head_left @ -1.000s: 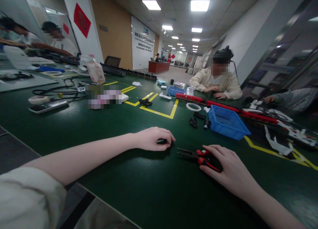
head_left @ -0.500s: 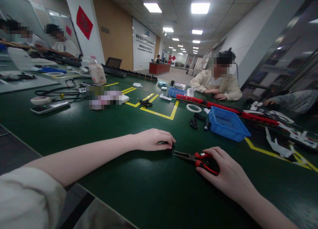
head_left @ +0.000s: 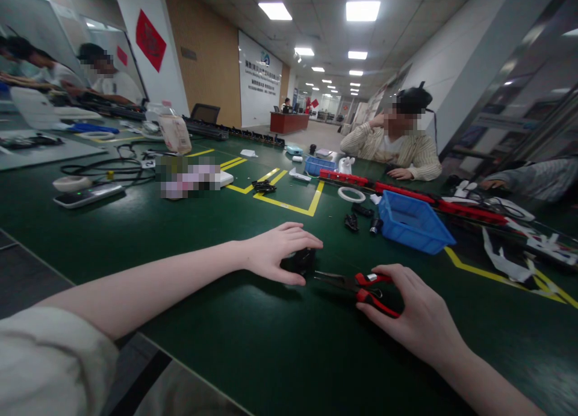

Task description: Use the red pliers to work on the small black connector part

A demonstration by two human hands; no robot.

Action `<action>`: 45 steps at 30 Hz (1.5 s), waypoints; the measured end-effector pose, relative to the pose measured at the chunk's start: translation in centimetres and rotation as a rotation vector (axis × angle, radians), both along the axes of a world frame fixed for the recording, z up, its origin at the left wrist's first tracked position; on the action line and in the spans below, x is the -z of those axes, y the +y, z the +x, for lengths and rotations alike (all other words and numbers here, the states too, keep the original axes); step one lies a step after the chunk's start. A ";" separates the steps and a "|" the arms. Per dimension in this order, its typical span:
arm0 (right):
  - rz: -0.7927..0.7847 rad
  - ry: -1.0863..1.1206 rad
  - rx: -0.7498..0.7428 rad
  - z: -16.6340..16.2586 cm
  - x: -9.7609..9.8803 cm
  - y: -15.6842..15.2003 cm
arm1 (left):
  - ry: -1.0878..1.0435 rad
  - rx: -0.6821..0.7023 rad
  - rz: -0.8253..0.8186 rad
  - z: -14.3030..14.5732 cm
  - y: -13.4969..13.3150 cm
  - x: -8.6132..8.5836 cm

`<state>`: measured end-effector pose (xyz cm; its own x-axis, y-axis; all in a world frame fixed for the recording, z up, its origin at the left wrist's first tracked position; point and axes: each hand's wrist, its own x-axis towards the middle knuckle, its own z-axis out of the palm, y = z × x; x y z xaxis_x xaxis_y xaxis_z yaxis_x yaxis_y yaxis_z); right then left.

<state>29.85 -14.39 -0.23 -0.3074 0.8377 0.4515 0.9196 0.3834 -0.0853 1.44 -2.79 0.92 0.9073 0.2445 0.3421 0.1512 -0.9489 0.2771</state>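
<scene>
My left hand (head_left: 277, 250) rests on the green table (head_left: 253, 338), its fingers curled round a small black part (head_left: 303, 261) that sits under the fingertips. My right hand (head_left: 409, 310) grips the red handles of a pair of needle-nose pliers (head_left: 356, 283). The handles are spread apart, and the dark jaws point left, their tips almost touching the black part.
A blue plastic bin (head_left: 412, 222) stands beyond my right hand, with small black parts (head_left: 361, 218) and a white tape ring (head_left: 351, 194) beside it. Yellow tape lines (head_left: 289, 205) cross the table. A person in a striped shirt (head_left: 397, 148) sits opposite; other people sit far left.
My left hand has lifted its fingers a little and the black part now shows under them. The pliers have moved left towards it and their handles have spread.
</scene>
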 end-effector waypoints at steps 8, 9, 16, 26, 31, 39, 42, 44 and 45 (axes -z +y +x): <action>0.142 -0.058 -0.134 -0.3 0.0 -0.3 | 0.093 -0.028 -0.079 0.0 0.5 0.6; 0.151 -0.061 -0.144 -0.2 0.0 -0.3 | 0.099 -0.032 -0.091 0.0 0.6 0.6; 0.256 -0.018 -0.211 0.0 0.2 -0.5 | 0.055 -0.049 -0.120 0.3 0.5 0.8; 0.246 -0.063 -0.207 -0.1 -0.1 -0.5 | 0.053 0.036 -0.102 1.4 -1.5 0.4; 0.220 -0.099 -0.207 -0.2 0.0 -0.3 | 0.059 0.041 -0.105 1.3 -1.5 0.3; 0.207 -0.106 -0.207 -0.4 -0.1 -0.2 | 0.062 0.050 -0.097 1.3 -1.5 0.5; 0.186 -0.090 -0.209 -0.5 -0.1 -0.3 | 0.067 0.053 -0.085 1.3 -1.5 0.4; 0.147 -0.060 -0.197 -0.6 -0.2 -0.3 | 0.070 0.057 -0.080 1.2 -1.4 0.4; 0.118 -0.042 -0.188 -0.7 -0.2 -0.3 | 0.070 0.060 -0.080 1.2 -1.4 0.4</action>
